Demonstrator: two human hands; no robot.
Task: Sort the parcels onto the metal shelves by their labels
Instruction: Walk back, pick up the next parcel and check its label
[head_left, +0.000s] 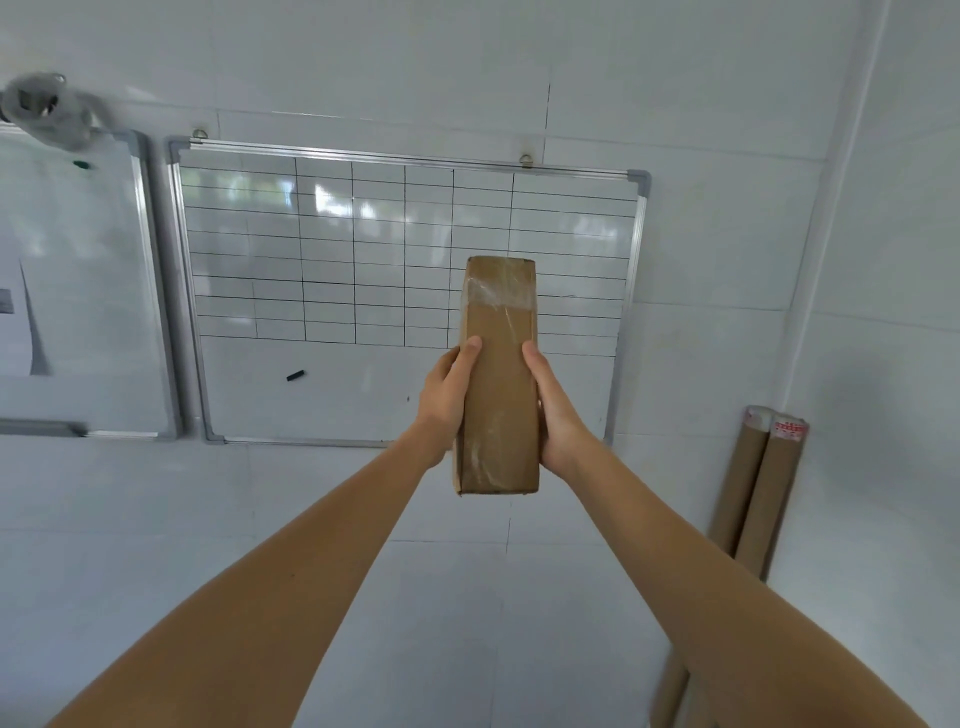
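The room has a white tiled wall (701, 218). A big whiteboard (405, 301) with a black grid of lines hangs on it, up at about 11 o'clock from the middle of the picture. A small black marker (295, 375) sticks to its bare lower part. A second whiteboard (78, 291) hangs at 9 o'clock, just beside the first one, with a sheet of paper (21, 322) on it. Two brown cardboard tubes (753, 493) lean in the corner at 3 o'clock, side by side and touching.

The parcel (498, 374) is a long brown box with clear tape near its top. It is held up on end in the middle of the picture, in front of the big whiteboard. The left hand (447, 400) grips its left side, at 9 o'clock from the box, thumb on the front. The right hand (558, 410) grips its right side, at 3 o'clock, thumb on the front too. Both hands hold its lower half.
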